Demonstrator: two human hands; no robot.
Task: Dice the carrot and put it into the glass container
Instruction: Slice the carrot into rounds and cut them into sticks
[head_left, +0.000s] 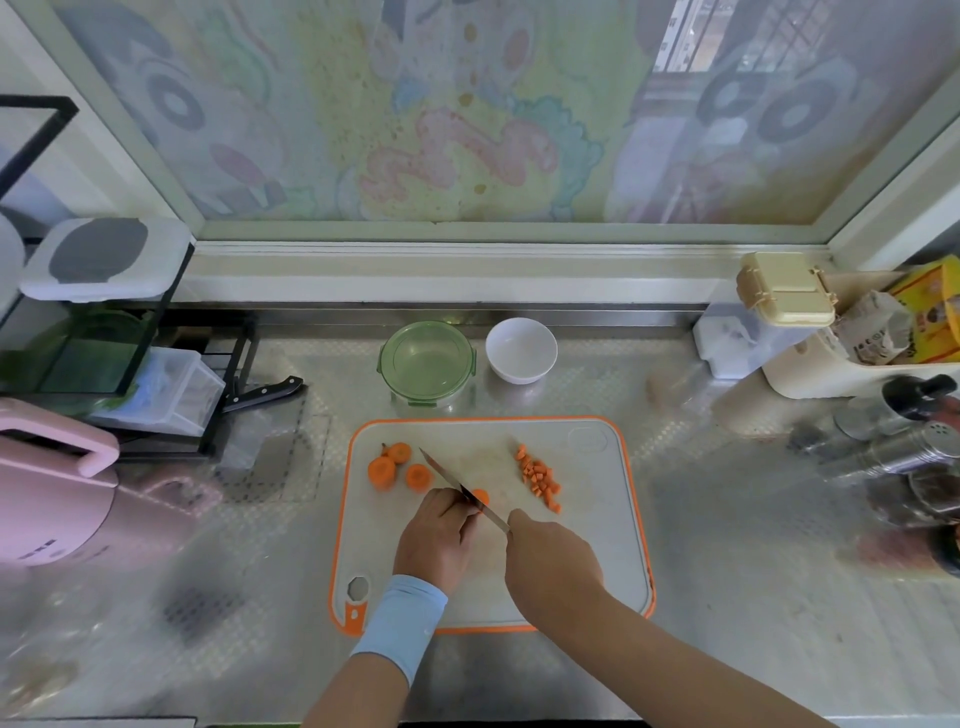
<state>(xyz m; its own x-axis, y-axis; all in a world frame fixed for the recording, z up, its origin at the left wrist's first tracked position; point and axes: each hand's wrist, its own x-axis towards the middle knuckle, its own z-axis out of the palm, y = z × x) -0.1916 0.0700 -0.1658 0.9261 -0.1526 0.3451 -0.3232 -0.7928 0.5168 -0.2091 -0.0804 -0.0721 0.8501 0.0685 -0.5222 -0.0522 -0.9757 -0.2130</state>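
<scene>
L hand (436, 540): 1 light-blue fabric wristband (400, 618) at wrist. R hand (550, 561), forearm bare.

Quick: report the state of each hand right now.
Left hand: fingers curled, holding a carrot piece down on the cutting board.
Right hand: grip closed round the knife handle.

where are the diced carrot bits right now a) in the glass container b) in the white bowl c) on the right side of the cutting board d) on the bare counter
C: the diced carrot bits lie heaped on the right part of the cutting board; the glass container is lidded.
</scene>
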